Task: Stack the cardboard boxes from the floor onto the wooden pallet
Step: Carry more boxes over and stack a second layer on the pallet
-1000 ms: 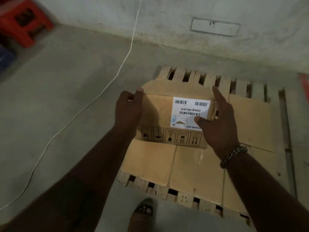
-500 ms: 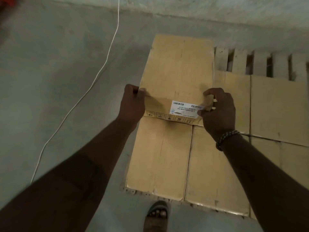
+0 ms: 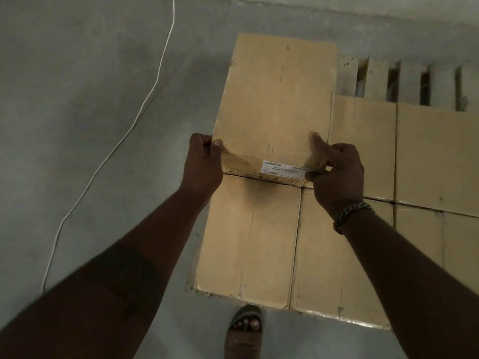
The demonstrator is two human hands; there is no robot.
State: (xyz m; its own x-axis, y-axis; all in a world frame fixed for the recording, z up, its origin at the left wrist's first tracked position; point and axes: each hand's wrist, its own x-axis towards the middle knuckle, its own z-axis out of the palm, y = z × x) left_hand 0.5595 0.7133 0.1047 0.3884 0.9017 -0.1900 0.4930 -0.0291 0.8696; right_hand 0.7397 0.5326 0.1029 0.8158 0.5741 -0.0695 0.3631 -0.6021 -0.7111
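Cardboard boxes (image 3: 363, 151) cover most of the pallet (image 3: 375, 79), while the left hand (image 3: 202, 164) and right hand (image 3: 337, 174) grip one more box (image 3: 277, 99), not yet released.

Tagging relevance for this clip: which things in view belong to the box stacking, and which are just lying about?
Job: labelled cardboard box, gripped at its near end by the left hand and right hand; laid boxes beneath it; wooden pallet.
Lying about: white cable on the floor.
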